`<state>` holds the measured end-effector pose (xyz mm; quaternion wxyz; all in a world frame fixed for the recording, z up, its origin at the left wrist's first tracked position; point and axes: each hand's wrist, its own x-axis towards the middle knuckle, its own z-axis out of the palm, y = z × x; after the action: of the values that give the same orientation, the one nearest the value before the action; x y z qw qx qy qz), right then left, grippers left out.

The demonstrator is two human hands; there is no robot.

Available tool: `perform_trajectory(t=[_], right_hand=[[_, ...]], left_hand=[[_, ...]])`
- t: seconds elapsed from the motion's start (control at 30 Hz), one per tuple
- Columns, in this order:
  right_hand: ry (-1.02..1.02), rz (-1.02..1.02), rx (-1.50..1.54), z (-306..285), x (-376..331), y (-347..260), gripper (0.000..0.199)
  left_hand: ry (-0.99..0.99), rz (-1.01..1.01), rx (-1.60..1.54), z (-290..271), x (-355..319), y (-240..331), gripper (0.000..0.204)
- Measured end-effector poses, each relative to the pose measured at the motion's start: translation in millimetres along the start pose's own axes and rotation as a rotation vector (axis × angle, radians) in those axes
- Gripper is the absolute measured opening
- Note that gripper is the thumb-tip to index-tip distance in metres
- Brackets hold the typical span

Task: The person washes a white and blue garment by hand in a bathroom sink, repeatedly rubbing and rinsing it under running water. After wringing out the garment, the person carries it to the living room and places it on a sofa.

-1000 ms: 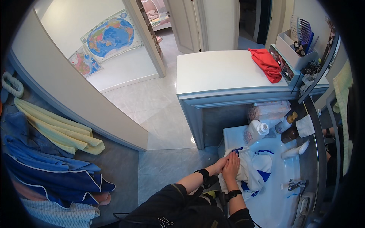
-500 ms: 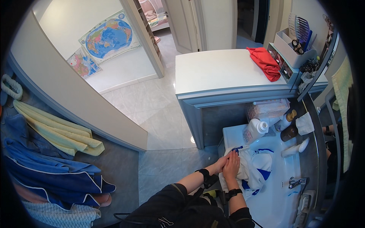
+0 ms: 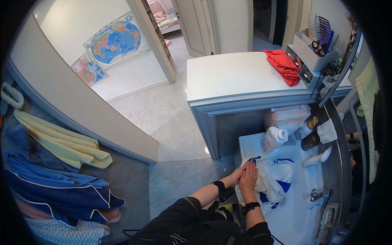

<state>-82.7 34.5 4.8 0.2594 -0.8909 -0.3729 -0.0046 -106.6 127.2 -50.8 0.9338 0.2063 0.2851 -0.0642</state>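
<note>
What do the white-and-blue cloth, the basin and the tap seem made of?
Cloth: matte fabric, from its loose folds. Basin: smooth, glossy white, probably glazed ceramic, though possibly resin. Tap: likely chromed metal, from its bright silvery shine.

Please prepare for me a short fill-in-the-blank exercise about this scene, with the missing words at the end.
1. The left hand and right hand are together at a white cloth with ____ patches.
2. The crumpled fabric on the white cabinet top is ____.
3. In the picture, the metal faucet stands at the sink's ____ side.
4. The wall sheet showing continents and oceans is a world ____.

Missing words: blue; red; right; map.
</note>
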Motion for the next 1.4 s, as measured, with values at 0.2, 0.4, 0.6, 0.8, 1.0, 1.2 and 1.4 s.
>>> perform_trajectory(t=[0.2,0.4,0.6,0.8,1.0,1.2,1.4], right_hand=[[-0.002,0.003,-0.012,0.6,0.4,0.2,0.045],[0.000,-0.014,0.004,0.9,-0.5,2.8,0.045],[0.096,0.286,0.481,-17.0,14.0,-12.6,0.047],[0.221,0.290,0.376,-89.3,66.8,9.1,0.046],[0.239,0.183,0.406,-84.4,26.7,13.8,0.042],[0.103,0.327,0.416,-62.1,22.4,60.8,0.034],[0.083,0.283,0.439,-52.7,14.6,42.4,0.031]], left_hand=[[0.037,-0.017,0.017,8.4,-6.0,3.8,0.048],[0.057,-0.071,-0.002,12.8,-10.1,6.8,0.049],[-0.059,-0.047,-0.033,48.8,-4.4,15.8,0.047],[-0.160,0.080,0.109,123.7,-18.2,3.4,0.048],[-0.182,-0.192,-0.003,127.1,-10.5,1.5,0.051],[-0.017,-0.144,0.381,105.9,-11.5,-2.3,0.049],[0.131,0.277,1.000,90.8,-21.8,1.6,0.049]])
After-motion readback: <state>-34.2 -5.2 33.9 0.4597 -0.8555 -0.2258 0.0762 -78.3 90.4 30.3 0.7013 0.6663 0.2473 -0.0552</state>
